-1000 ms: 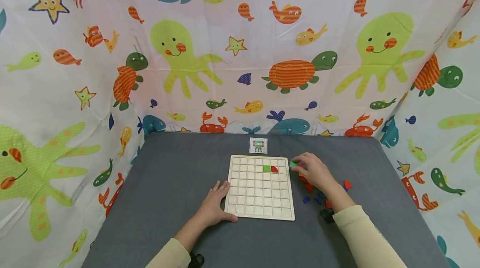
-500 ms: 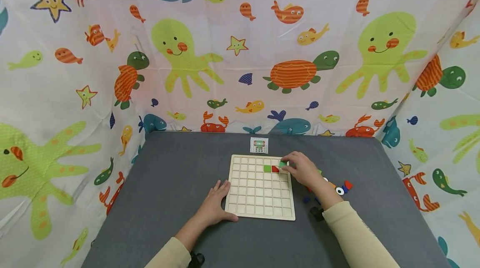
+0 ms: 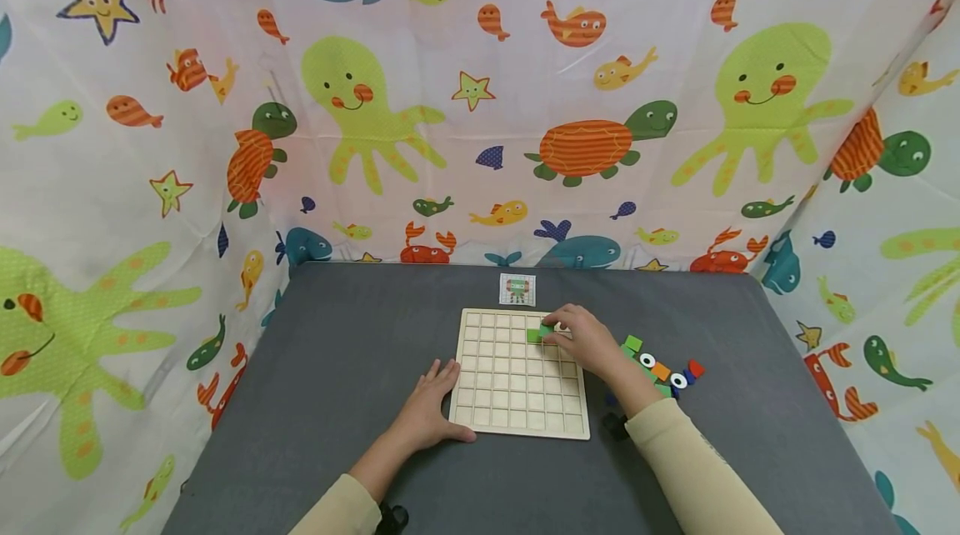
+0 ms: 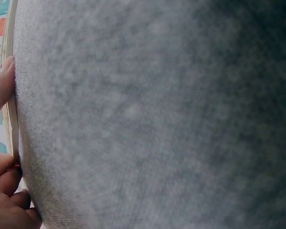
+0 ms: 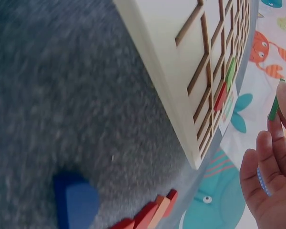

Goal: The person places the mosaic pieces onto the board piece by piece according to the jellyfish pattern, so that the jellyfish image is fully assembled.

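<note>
A light wooden grid board (image 3: 498, 393) lies on the grey cloth. My left hand (image 3: 429, 412) rests against its left edge, fingers spread, thumb at the near left corner. In the left wrist view, fingertips (image 4: 7, 71) touch the board's side. Over the board's upper right part, my right hand (image 3: 588, 341) pinches a thin green tile (image 5: 275, 107) between thumb and finger. A green square tile (image 3: 533, 336) sits in a cell. Beside it is a red tile (image 5: 220, 97), covered by the held tile in the head view.
A small picture card (image 3: 517, 290) lies beyond the board. Right of the board are loose pieces: a green tile (image 3: 633, 342), a white ring piece (image 3: 647, 360), an orange square (image 3: 660, 371), a red piece (image 3: 696, 367) and a blue rounded piece (image 5: 76, 202). A patterned curtain (image 3: 465, 127) hangs behind.
My right hand has moved left from beside the loose pieces to over the board, carrying the green tile to the red tile's cell. My left hand stays at the board's edge.
</note>
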{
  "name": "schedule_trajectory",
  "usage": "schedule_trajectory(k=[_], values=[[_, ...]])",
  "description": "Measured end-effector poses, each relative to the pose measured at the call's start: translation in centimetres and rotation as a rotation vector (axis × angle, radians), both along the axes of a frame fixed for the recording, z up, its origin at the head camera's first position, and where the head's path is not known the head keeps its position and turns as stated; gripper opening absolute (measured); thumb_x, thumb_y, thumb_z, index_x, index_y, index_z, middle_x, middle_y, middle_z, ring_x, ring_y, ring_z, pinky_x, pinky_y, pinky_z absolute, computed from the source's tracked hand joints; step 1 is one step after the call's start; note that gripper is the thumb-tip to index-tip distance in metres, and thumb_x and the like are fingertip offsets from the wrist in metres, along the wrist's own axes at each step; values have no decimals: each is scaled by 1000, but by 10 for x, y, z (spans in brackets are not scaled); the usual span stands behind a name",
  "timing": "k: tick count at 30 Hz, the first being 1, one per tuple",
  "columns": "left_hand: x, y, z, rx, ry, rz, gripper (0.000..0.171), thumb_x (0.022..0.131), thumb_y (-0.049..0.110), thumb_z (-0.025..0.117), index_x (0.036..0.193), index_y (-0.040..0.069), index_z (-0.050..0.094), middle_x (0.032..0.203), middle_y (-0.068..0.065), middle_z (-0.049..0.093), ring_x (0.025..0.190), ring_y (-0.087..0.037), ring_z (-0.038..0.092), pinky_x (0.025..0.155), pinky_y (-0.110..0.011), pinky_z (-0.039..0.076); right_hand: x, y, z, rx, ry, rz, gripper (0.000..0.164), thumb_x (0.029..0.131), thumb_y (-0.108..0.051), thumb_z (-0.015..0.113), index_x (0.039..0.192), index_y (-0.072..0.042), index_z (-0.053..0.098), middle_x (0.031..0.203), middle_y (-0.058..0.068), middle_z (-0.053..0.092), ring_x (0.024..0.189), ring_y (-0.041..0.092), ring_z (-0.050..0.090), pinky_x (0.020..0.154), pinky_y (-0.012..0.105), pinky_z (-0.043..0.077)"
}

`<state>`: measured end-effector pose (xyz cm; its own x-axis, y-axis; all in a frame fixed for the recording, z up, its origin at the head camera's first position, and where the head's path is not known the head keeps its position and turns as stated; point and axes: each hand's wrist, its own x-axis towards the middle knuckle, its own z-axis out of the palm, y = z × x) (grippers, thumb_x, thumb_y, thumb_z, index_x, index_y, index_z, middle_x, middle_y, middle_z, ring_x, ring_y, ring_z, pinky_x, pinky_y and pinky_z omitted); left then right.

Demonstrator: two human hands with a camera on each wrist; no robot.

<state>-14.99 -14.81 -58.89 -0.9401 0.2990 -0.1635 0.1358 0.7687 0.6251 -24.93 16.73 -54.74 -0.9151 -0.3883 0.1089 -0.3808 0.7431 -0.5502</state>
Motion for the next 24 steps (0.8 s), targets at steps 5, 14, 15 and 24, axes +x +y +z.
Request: schedule_trajectory(k=[5, 14, 15, 24], values=[[0, 0, -1, -1, 3, -3, 121, 65, 47, 94, 159, 8, 29, 167, -8, 26, 157, -33, 11, 125, -57, 16, -1, -6, 0, -23, -14, 35, 25, 93, -22, 74, 116, -10, 74, 114, 8, 67, 101, 27, 64, 84, 45, 57], [-1, 0, -3, -12, 5, -9, 122, 65, 49, 93, 160, 8, 28, 167, -9, 25, 157, -34, 11, 125, -57, 16, -11, -24, -6, 7, -30, 51, 25, 92, -23, 75, 115, -14, 75, 113, 5, 67, 100, 24, 65, 82, 40, 58], [-1, 0, -3, -13, 5, -9, 122, 65, 49, 93, 160, 8, 28, 167, -9, 25, 157, -34, 11, 125, -57, 16, -12, -26, -6, 10, -31, 50, 25, 92, -23, 76, 115, -14, 75, 113, 5, 67, 101, 25, 65, 82, 41, 58], [-1, 0, -3, -24, 2, -14, 123, 64, 49, 94, 160, 8, 28, 167, -9, 26, 157, -34, 11, 125, -57, 16, -20, -37, -12, 32, -83, 52, 28, 92, -25, 76, 117, -14, 75, 112, 3, 67, 105, 24, 62, 88, 43, 56]])
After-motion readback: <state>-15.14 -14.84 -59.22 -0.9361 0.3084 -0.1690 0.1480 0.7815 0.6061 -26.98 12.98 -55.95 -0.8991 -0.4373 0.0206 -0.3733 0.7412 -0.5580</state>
